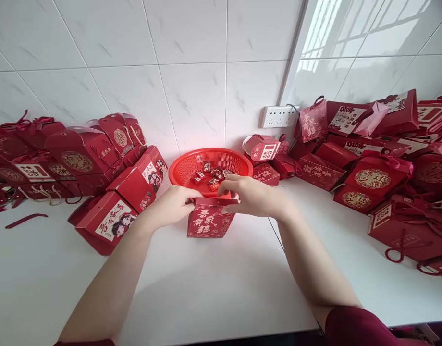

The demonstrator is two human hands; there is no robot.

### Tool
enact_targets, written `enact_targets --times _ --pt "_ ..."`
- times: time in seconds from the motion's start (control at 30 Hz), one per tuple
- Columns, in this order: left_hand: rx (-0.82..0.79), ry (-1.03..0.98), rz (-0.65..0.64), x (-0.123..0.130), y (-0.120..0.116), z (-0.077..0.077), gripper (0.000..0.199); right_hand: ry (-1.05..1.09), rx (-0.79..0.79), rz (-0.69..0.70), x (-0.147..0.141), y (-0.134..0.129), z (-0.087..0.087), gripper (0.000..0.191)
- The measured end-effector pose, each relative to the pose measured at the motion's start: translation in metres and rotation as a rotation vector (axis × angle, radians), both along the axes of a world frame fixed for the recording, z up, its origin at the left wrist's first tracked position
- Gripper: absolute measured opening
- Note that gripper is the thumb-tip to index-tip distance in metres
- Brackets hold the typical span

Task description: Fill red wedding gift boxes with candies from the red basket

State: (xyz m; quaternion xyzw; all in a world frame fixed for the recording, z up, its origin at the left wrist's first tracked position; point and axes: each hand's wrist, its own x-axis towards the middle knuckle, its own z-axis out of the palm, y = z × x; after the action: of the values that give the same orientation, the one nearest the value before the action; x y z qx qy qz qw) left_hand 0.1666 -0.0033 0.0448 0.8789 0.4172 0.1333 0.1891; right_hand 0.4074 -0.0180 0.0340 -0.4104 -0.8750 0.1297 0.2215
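Note:
A red gift box (209, 225) with white lettering and a floral pattern stands upright on the white table, its top edge at my fingers. My left hand (176, 204) pinches its upper left corner between thumb and fingers. At the upper right, my right hand (249, 194) is curled over the rim, thumb against the front face and fingers bent over the top. The box's inside is hidden from this angle. Just behind it sits a red plastic basket (178, 168) with several wrapped candies (215, 175) at its bottom.
Many red gift boxes (80, 151) are stacked at the left, two of them (109, 223) lying nearer the front. A larger heap of boxes (372, 178) fills the right side. A power strip (278, 117) is on the tiled wall, and a dark red ribbon (26, 220) lies at left.

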Motion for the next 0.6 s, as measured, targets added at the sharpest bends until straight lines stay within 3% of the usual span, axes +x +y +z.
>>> enact_targets --times 0.1,0.23,0.33,0.43,0.57,0.6 --pt "-0.001 0.027 0.027 -0.004 0.002 -0.002 0.018 0.0 0.007 0.0 -0.002 0.0 -0.001 0.007" --pt "-0.105 0.066 0.021 -0.01 0.0 -0.003 0.01 0.014 -0.057 0.104 0.0 -0.004 0.003 0.02" --pt "-0.236 0.016 -0.032 -0.007 -0.007 0.0 0.025 0.014 -0.139 0.232 0.0 -0.006 0.004 0.021" --pt "-0.188 -0.004 -0.019 0.0 -0.015 0.003 0.043 0.018 -0.219 0.254 -0.002 -0.007 0.004 0.023" --pt "-0.221 0.038 -0.088 0.001 -0.019 0.005 0.022 0.025 -0.417 0.26 -0.001 -0.013 0.006 0.023" --pt "-0.247 0.059 -0.118 0.0 -0.019 0.006 0.027 0.025 -0.433 0.261 0.0 -0.015 0.007 0.022"
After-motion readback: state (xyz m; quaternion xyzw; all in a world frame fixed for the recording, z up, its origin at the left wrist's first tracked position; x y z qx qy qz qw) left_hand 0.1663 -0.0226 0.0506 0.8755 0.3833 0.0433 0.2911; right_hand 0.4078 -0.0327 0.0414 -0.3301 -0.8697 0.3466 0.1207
